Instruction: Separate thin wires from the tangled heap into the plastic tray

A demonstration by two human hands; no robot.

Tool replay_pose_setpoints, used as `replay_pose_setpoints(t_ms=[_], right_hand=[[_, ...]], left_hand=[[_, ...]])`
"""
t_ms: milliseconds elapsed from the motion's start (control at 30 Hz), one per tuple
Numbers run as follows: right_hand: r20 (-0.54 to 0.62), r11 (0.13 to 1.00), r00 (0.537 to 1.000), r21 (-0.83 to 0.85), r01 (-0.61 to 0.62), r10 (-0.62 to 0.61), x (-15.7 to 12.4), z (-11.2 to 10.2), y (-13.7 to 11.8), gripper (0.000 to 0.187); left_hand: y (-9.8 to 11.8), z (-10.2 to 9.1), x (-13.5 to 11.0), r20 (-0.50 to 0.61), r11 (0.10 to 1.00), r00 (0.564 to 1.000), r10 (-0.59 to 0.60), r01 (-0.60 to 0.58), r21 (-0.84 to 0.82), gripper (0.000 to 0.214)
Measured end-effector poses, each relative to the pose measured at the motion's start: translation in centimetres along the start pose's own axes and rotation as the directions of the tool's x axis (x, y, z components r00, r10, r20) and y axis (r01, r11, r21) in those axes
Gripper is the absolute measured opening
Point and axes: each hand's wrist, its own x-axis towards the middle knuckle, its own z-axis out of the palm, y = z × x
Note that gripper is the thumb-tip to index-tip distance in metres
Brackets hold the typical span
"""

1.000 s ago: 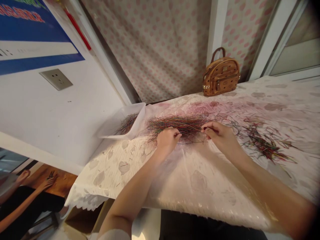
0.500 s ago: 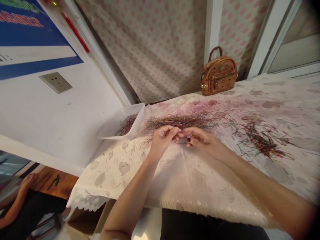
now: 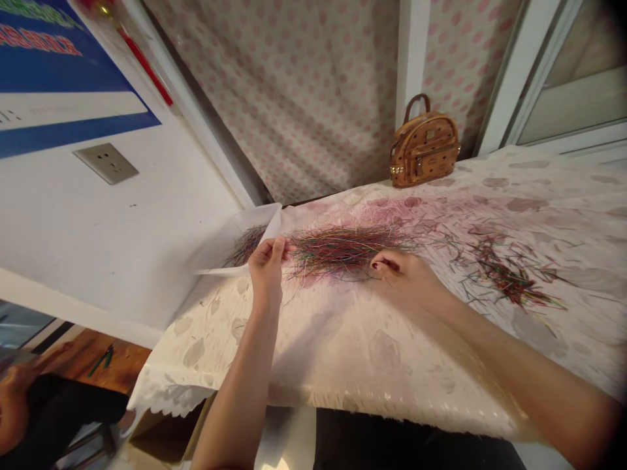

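A long bundle of thin coloured wires (image 3: pixel 337 245) lies on the cloth-covered table, its strands running left to right. At its left end my left hand (image 3: pixel 267 259) is closed in a pinch between thumb and fingers, close to the plastic bin. My right hand (image 3: pixel 399 266) is curled shut by the bundle's right front side, fingertips bent inward. Whatever either hand pinches is too thin to make out. Off to the right is a loose heap of short wire pieces (image 3: pixel 507 274).
A translucent plastic bin (image 3: pixel 269 235) with more wires stands at the left by the white wall. The brown bag (image 3: pixel 425 151) sits at the table's back. Below left, another person's arm (image 3: pixel 14 398) is near green-handled pliers (image 3: pixel 101 360) on a wooden surface. An open cardboard box (image 3: pixel 166 434) is under the table edge.
My hands were close together in front of the bundle and are now apart. The left one has moved left toward the bin; the right has moved slightly right and its fingers have curled in.
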Motion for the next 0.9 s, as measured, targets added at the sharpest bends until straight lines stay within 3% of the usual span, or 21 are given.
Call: replay_pose_setpoints(t_ms=[433,600,667,733,833,900], right_hand=[[-0.045,0.997,0.998,-0.062,0.038,-0.041,0.4,-0.3,0.9,0.017],[-0.098,0.991,0.994,0.132,-0.024,0.037,0.4,-0.3,0.8,0.022],[-0.133,0.959,0.985,0.276,-0.071,0.111,0.4,-0.3,0.5,0.025],[-0.186,0.935,0.97,0.347,-0.081,0.153,0.3,-0.7,0.1,0.027],[-0.297,0.945,0.942,0.323,-0.052,0.153,0.4,-1.7,-0.1,0.026],[-0.333,0.921,0.917,0.38,-0.084,0.221,0.4,-2.4,0.0,0.028]], left_hand=[[-1.2,-4.9,-0.1,-0.21,0.985,0.978,-0.021,0.056,0.162,0.031],[-0.8,-4.6,-0.5,-0.168,0.965,0.986,-0.013,0.056,0.258,0.031],[1.1,-3.3,-1.4,-0.095,0.978,0.995,0.027,-0.007,0.21,0.031],[4.4,-1.6,-3.1,0.039,0.991,0.997,0.07,-0.074,0.113,0.029],[10.6,0.1,-6.5,0.245,0.98,0.95,0.195,-0.196,-0.018,0.029],[13.7,0.0,-8.8,0.196,0.958,0.943,0.27,-0.284,0.043,0.038]])
